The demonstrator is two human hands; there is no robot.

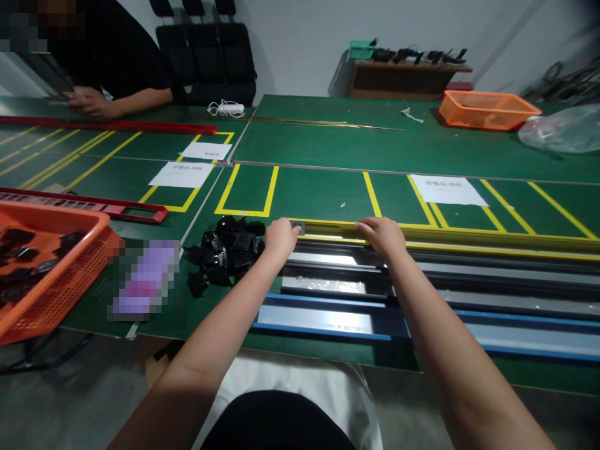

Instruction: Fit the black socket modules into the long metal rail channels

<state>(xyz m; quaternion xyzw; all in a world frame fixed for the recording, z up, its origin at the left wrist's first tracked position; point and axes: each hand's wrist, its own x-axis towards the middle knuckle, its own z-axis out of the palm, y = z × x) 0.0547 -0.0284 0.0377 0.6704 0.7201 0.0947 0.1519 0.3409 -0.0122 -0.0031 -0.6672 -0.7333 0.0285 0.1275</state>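
Note:
My left hand (280,239) is closed on a small black plastic piece (299,227) at the left end of a yellow metal rail (330,230). Whether that piece sits inside the rail's channel or only against its end, I cannot tell. Farther right, my right hand (385,236) grips the same rail, thumb and fingers over its edges. Beside my left hand is a heap of black plastic parts (229,247). Nearer to me, black-edged rails (328,257) and a blue-edged rail (323,315) lie side by side along the green table (319,140).
An orange basket (79,275) of black parts stands at the left, near a pixelated purple item (147,278). Red rails (94,203) lie beyond it. Across the table a person's hands (94,103) rest together. Another orange basket (487,109) and a plastic bag (562,130) are far right.

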